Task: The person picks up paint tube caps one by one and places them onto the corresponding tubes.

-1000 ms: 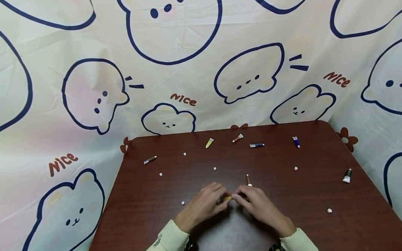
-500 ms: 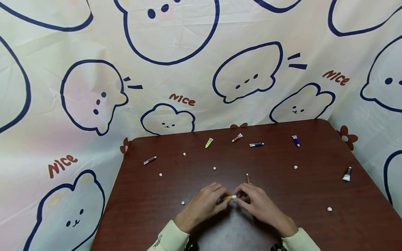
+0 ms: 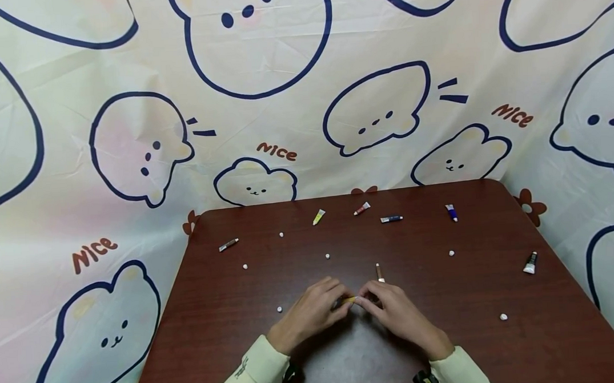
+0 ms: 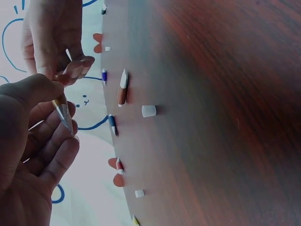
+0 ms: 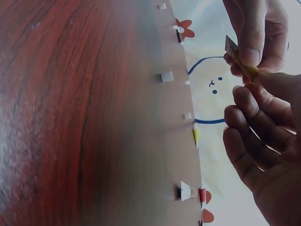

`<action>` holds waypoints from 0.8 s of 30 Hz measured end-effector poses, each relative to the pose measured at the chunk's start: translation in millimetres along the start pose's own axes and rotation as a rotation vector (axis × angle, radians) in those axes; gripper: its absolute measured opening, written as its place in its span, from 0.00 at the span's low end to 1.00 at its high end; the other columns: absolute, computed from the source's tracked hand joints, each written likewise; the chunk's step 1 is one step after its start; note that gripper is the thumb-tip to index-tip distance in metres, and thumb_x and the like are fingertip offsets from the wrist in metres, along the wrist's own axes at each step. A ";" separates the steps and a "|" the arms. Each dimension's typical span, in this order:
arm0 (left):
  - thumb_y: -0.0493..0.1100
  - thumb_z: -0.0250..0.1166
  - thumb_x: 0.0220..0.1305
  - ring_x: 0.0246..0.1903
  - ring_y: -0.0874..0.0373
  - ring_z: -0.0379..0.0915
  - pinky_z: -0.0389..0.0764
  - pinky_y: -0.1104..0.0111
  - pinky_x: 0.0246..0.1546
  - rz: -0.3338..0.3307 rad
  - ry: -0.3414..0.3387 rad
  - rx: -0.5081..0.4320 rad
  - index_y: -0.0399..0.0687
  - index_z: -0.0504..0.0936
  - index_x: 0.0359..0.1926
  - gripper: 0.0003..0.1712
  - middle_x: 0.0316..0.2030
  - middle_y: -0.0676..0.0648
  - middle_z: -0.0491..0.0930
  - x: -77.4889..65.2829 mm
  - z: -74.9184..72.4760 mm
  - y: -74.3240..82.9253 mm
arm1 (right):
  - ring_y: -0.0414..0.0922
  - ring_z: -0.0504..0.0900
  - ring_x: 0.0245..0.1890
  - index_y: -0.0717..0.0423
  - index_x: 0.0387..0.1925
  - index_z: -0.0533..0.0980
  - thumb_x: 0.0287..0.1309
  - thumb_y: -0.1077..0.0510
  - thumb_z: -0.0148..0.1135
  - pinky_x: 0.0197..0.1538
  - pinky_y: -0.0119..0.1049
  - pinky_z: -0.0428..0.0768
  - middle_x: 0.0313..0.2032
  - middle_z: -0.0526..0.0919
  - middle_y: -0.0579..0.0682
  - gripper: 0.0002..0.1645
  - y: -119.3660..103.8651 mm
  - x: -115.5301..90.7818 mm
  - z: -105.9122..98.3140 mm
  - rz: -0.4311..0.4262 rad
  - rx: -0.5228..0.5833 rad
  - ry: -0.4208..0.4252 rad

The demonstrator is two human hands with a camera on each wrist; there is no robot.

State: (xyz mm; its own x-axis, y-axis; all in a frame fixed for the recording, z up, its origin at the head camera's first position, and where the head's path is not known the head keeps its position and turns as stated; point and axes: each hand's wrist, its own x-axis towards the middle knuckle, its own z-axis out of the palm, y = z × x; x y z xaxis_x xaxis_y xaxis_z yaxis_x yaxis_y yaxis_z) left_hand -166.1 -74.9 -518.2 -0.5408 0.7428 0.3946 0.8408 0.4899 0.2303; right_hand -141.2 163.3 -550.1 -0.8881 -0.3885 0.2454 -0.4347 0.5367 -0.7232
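In the head view, my left hand (image 3: 312, 308) pinches a small ochre-yellow paint tube (image 3: 349, 300) above the near middle of the table. Its flat, silvery crimped end (image 4: 63, 115) sticks out past the left thumb in the left wrist view. At the tube's other end, the thumb and fingertips of my right hand (image 3: 397, 310) pinch the cap end and hide it. The right hand's other fingers are loosely bent in the right wrist view. Just beyond the right fingers lies a brown paint tube (image 3: 379, 271). A small white cap (image 3: 279, 310) lies left of the left hand.
Along the back of the brown table (image 3: 190, 345) lie several paint tubes, among them a yellow tube (image 3: 319, 216), a red tube (image 3: 361, 208) and a blue-violet tube (image 3: 451, 212). A black-and-white tube (image 3: 530, 263) is at the right. Several white caps, one (image 3: 503, 317) at near right, are scattered about.
Half a second ago the tube's white cap showed between the hands; now the right fingertips have moved left and cover it. The left hand keeps its grip in place.
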 end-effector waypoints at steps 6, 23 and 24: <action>0.43 0.74 0.74 0.39 0.65 0.76 0.80 0.74 0.43 0.009 0.008 -0.008 0.52 0.87 0.46 0.05 0.40 0.57 0.85 -1.2 0.6 -0.4 | 0.27 0.75 0.31 0.43 0.40 0.82 0.80 0.52 0.64 0.34 0.29 0.77 0.33 0.81 0.34 0.06 1.4 0.8 2.4 -0.050 -0.008 0.012; 0.42 0.76 0.71 0.41 0.64 0.78 0.81 0.73 0.45 0.016 -0.002 -0.042 0.51 0.86 0.46 0.07 0.41 0.57 0.85 1.6 0.0 1.6 | 0.28 0.70 0.27 0.50 0.36 0.84 0.80 0.54 0.63 0.33 0.28 0.73 0.28 0.76 0.32 0.11 2.6 1.1 2.7 -0.050 -0.013 0.037; 0.42 0.76 0.71 0.42 0.64 0.79 0.82 0.73 0.45 0.014 -0.003 -0.042 0.51 0.87 0.46 0.07 0.41 0.57 0.85 1.6 0.3 1.6 | 0.28 0.70 0.27 0.50 0.36 0.84 0.81 0.54 0.63 0.33 0.28 0.73 0.28 0.76 0.32 0.12 2.6 1.1 2.9 -0.036 -0.010 0.038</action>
State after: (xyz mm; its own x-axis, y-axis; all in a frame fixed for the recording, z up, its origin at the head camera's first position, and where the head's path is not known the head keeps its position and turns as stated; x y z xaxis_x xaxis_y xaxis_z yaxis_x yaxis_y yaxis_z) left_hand -165.6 -72.8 -517.5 -0.5288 0.7510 0.3955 0.8486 0.4595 0.2622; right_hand -142.9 162.1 -553.5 -0.8771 -0.3787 0.2955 -0.4673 0.5303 -0.7074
